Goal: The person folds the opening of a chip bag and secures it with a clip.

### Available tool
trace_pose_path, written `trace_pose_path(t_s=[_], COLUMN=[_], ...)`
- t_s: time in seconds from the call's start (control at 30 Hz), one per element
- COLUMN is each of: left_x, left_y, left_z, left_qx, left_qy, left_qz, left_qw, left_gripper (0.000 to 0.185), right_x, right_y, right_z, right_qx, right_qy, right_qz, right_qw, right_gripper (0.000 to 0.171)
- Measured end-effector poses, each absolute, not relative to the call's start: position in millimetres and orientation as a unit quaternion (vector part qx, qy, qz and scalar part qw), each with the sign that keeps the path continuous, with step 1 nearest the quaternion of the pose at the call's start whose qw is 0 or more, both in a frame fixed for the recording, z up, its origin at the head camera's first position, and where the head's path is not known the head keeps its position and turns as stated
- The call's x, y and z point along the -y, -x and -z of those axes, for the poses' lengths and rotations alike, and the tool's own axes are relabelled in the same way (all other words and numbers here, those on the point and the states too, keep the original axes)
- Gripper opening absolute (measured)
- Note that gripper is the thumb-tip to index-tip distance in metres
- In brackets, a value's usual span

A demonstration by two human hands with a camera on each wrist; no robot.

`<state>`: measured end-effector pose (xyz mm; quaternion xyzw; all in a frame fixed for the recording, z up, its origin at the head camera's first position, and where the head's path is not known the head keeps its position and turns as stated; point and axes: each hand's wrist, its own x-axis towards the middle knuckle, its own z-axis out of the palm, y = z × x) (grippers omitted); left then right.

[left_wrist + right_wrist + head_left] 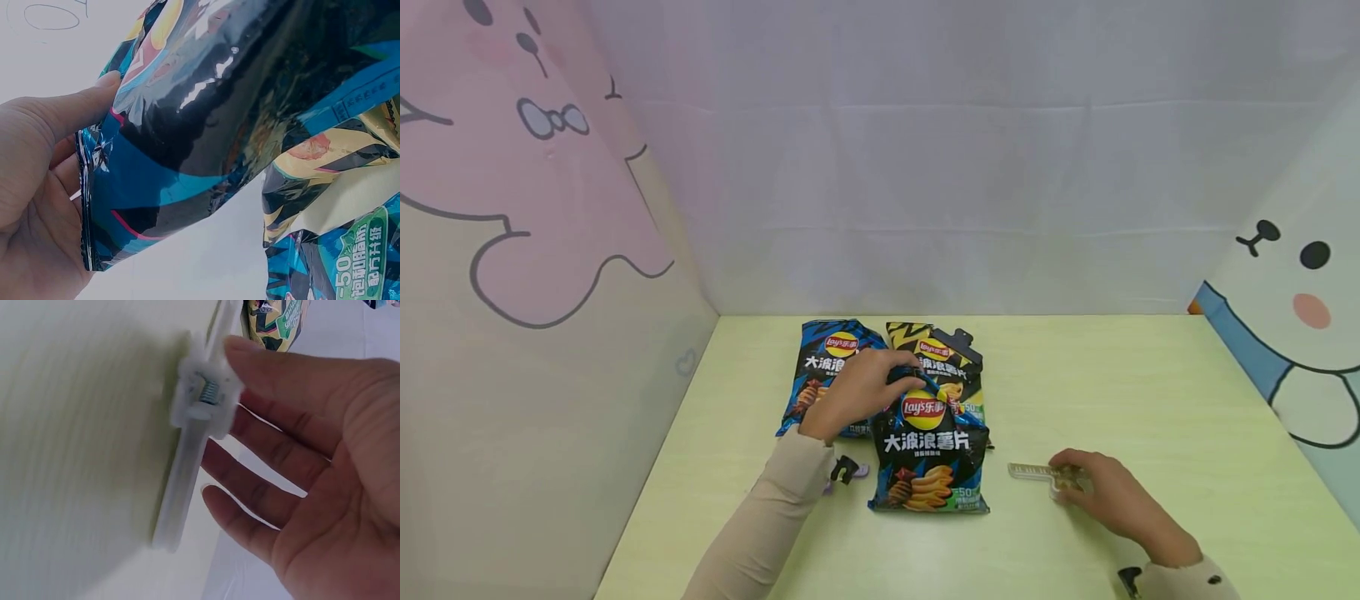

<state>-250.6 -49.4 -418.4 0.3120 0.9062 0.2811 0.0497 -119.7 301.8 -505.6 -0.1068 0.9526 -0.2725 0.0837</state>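
Head view: left hand (857, 392) grips the top of a glossy black-and-blue crisp bag (931, 450) mid-table, toward the left edge. Right hand (1105, 492) touches a long white plastic sealing clip (1037, 472).

Left wrist: thumb (69, 106) pinches the bag's crimped seam (87, 200).

Right wrist: fingers (294, 369) relaxed, thumb on the clip's spring hinge (206, 394).

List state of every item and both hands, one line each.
Front bag: upright, top held by the left hand.
Left bag: lying flat at the back, partly under the arm.
Back bag: lying flat, black clip on its top.
White clip: on the table, right hand touching its spring end.
Small black clip: loose on the table.
Left hand: grips the front bag.
Right hand: fingers straight, on the white clip.
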Motion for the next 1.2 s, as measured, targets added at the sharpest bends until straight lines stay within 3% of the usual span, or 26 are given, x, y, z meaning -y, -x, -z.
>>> trace_pose_path(t_s=[0.13, 0.43, 0.6, 0.77, 0.9, 1.0, 1.2], left_x=[49, 49, 49, 49, 49, 48, 47], left_y=[251, 251, 251, 251, 251, 252, 252], left_z=[418, 419, 419, 420, 421, 421, 421], left_qx=[-0.906, -0.904, -0.904, -0.907, -0.908, -0.908, -0.907], left_qy=[-0.313, -0.315, -0.315, -0.312, -0.312, -0.310, -0.308], left_qz=[-0.280, -0.284, -0.282, -0.280, -0.276, -0.276, -0.281], left_qw=[0.046, 0.054, 0.055, 0.053, 0.052, 0.052, 0.056], left_gripper=[0.033, 0.035, 0.035, 0.035, 0.035, 0.036, 0.036], right_x=[-301, -298, -298, -299, -301, -302, -305], right_y=[123, 136, 140, 138, 135, 134, 134], right_z=[504, 508, 508, 506, 508, 511, 507], right_qx=[-0.957, -0.951, -0.952, -0.950, -0.955, -0.961, -0.959], right_qy=[0.110, 0.119, 0.103, 0.107, 0.123, 0.126, 0.124], right_qz=[0.264, 0.283, 0.287, 0.280, 0.244, 0.223, 0.241], right_qw=[0.057, -0.021, 0.009, 0.092, 0.113, 0.102, 0.087], right_gripper=[0.016, 0.018, 0.013, 0.049, 0.067, 0.061, 0.026])
